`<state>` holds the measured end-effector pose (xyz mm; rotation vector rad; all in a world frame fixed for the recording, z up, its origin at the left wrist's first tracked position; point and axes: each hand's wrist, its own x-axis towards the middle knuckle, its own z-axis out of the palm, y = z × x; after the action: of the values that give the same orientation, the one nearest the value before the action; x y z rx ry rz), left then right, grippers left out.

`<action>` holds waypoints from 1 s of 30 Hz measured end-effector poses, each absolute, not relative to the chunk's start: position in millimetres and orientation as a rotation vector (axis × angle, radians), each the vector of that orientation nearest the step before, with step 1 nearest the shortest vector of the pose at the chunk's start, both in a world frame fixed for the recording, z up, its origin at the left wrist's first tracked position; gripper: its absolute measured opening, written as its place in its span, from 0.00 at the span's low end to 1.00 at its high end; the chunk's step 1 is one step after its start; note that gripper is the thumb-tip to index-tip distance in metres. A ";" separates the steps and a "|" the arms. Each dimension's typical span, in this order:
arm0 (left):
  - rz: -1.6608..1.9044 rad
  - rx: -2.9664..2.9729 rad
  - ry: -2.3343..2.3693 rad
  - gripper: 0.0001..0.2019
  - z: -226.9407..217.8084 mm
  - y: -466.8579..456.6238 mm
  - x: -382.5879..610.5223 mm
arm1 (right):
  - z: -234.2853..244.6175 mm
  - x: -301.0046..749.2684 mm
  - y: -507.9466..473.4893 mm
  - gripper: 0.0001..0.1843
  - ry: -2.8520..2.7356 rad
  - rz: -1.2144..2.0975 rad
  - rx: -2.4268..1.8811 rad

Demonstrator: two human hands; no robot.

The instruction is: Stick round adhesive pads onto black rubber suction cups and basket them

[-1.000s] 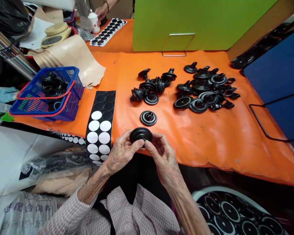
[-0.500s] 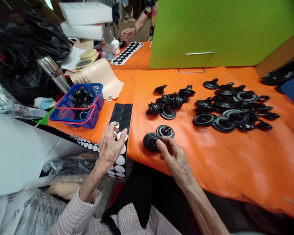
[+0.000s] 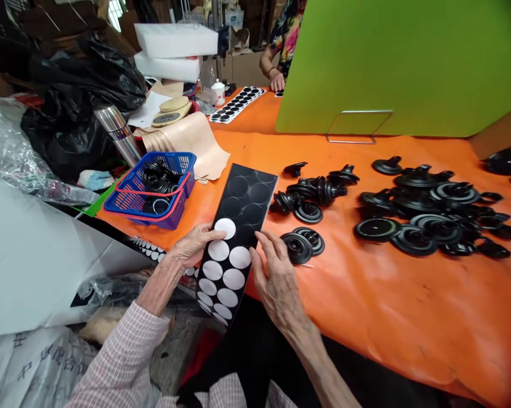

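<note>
The left hand [image 3: 194,245] now pinches the sheet of white discs [image 3: 238,204] by its edge, lifted from its earlier place flat on the surface [image 3: 366,317] and tilted up past the hand. The right hand [image 3: 276,277] is open and no longer holds a black fitting; its fingertips touch the sheet's edge. Two stacked black fittings [image 3: 301,246] lie just beyond it.

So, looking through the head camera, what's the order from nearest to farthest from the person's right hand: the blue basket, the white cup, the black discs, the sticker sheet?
From the right hand:
1. Sticker sheet: at the fingertips, to the left.
2. Black discs: just ahead, to the right.
3. Blue basket: farther left.
4. White cup: far down the table.
</note>
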<state>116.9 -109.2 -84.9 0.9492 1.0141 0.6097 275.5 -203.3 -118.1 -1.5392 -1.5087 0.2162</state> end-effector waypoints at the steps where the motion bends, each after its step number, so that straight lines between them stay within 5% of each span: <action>1: 0.618 0.905 0.946 0.21 -83.1 -110.1 116.4 | -118.9 267.8 -199.3 0.17 -1.487 0.258 -1.539; 10: 0.749 0.945 0.811 0.13 -91.5 -109.6 105.0 | -120.8 249.9 -180.6 0.13 -1.379 0.406 -1.542; 20: 0.709 1.110 0.859 0.18 -93.5 -103.4 108.6 | -118.3 252.1 -177.5 0.16 -1.209 0.410 -1.599; 26: 0.963 1.551 1.514 0.22 -80.9 -116.8 119.6 | -109.3 272.1 -202.0 0.15 -1.190 0.322 -1.566; 30: 0.694 1.440 1.188 0.15 -64.7 -144.3 140.0 | -107.9 263.4 -226.1 0.11 -1.283 0.359 -1.451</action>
<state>140.0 -144.3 -64.7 1.4401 1.1880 0.6937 263.4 -226.1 -107.9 -1.4505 -1.2830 0.3588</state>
